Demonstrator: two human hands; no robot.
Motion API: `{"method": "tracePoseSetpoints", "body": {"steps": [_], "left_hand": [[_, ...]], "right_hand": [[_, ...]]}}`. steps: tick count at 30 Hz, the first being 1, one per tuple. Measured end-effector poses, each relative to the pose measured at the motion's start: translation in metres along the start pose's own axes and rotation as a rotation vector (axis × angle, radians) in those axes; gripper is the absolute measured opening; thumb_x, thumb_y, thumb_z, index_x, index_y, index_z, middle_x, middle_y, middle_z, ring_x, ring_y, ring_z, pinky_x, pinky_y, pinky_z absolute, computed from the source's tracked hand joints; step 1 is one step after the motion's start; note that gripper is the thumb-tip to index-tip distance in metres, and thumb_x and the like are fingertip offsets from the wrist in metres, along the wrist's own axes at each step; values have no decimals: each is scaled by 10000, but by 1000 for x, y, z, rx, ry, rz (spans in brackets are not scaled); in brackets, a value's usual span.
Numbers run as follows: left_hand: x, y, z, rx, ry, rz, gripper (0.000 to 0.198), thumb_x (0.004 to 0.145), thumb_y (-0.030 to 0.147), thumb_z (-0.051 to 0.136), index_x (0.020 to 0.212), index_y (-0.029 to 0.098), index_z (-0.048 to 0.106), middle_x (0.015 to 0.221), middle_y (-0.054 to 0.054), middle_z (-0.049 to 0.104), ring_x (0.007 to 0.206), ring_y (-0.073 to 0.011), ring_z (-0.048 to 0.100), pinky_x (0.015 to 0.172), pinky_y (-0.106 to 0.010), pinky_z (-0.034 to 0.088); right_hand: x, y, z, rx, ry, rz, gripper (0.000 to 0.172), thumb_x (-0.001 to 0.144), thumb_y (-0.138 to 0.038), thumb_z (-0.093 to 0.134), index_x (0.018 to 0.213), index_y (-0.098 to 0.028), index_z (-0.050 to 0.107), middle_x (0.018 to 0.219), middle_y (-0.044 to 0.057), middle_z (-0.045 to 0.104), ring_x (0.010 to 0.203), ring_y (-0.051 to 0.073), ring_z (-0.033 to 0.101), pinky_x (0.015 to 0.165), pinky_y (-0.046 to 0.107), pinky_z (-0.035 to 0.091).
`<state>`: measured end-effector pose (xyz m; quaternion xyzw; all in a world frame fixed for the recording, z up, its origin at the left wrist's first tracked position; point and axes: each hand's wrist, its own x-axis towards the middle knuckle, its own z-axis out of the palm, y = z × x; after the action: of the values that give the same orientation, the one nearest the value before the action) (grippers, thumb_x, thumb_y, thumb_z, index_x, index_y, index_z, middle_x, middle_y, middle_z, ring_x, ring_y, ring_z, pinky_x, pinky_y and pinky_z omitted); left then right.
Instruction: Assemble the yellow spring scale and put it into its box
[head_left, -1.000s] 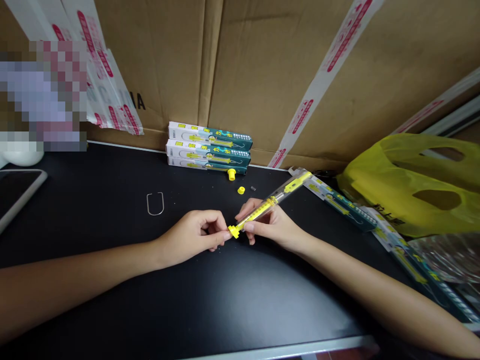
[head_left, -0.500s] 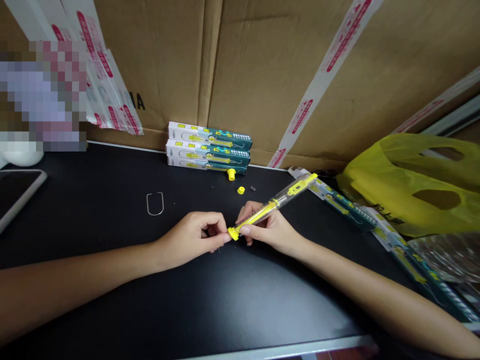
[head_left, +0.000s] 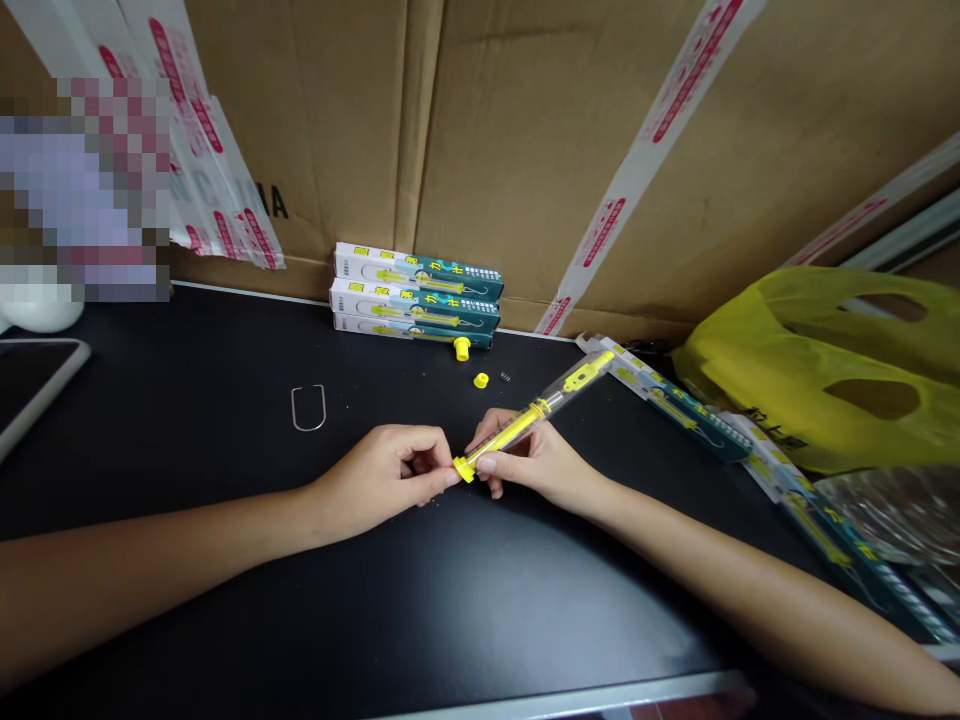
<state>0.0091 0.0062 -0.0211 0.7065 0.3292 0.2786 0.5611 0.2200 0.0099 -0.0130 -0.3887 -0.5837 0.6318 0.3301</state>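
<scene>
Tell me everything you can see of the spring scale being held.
The spring scale is a clear, plastic-looking tube with yellow parts: a flanged end, a strip inside, a collar partway along and a flat piece with holes toward the far end. Dark markings along it are too small to read. It slants over the black table, flanged end nearer, far end pointing away to the right. The right grip holds it near the flanged end, whose edge the left grip pinches.

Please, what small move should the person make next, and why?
Perhaps the left hand could give a gentle pull at the yellow end piece, because it pinches at that end, while the right hand grips the clear tube and can brace it.
</scene>
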Motion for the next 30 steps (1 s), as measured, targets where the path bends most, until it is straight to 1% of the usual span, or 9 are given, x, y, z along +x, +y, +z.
{"method": "tracePoseSetpoints", "body": {"steps": [5,10,18,30], "left_hand": [[0,1,0,36,17,24,190,842,281,613,709,156,561,638,34,551,553,-77,520,516,-186,424],[1,1,-1,107,53,82,162,843,266,615,731,149,597,670,30,563,577,-79,531,527,-185,428],[0,2,0,144,60,115,161,850,243,608,723,145,601,682,30,559,598,-79,525,540,-180,423],[-1,0,-1,212,41,163,150,862,240,603,745,148,614,704,27,571,616,-83,537,559,-183,432]], "right_hand": [[-3,-1,1,10,-33,-6,332,654,-301,847,827,-130,622,633,-24,669,469,54,597,459,152,524],[-5,-3,2,7,-51,-12,302,714,-297,810,870,-123,619,689,1,692,520,72,639,491,170,551],[-5,-1,0,-9,-76,-21,287,725,-277,805,883,-126,619,709,3,696,536,71,640,502,168,557],[-7,-3,2,-17,-100,-23,279,727,-264,803,882,-126,617,724,-1,684,545,60,631,506,153,552]]}}
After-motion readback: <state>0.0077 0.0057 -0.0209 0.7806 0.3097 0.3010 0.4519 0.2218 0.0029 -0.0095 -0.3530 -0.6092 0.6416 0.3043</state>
